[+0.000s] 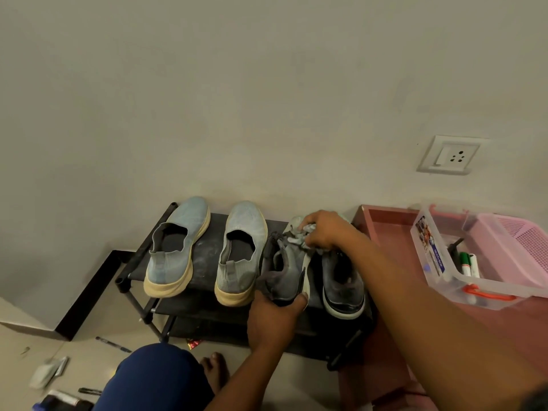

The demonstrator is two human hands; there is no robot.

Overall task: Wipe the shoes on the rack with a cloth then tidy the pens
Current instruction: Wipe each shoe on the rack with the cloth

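A black shoe rack (207, 256) stands against the wall. Two light blue slip-on shoes with cream soles (178, 247) (241, 250) sit on its left half. To their right are two dark grey sneakers. My left hand (275, 315) grips the heel of the left grey sneaker (284, 268), which is tilted. My right hand (326, 229) presses a crumpled grey cloth (299, 235) onto that sneaker's toe end. The other grey sneaker (344, 280) rests flat on the rack. Pens lie on the floor at lower left (114, 345) (89, 390).
A pink table (385, 226) at the right carries a clear plastic box (444, 262) with markers (465, 262) and a pink basket (522, 241). A wall socket (449, 155) is above it. My knee (154, 378), a foot and small items lie on the floor at lower left.
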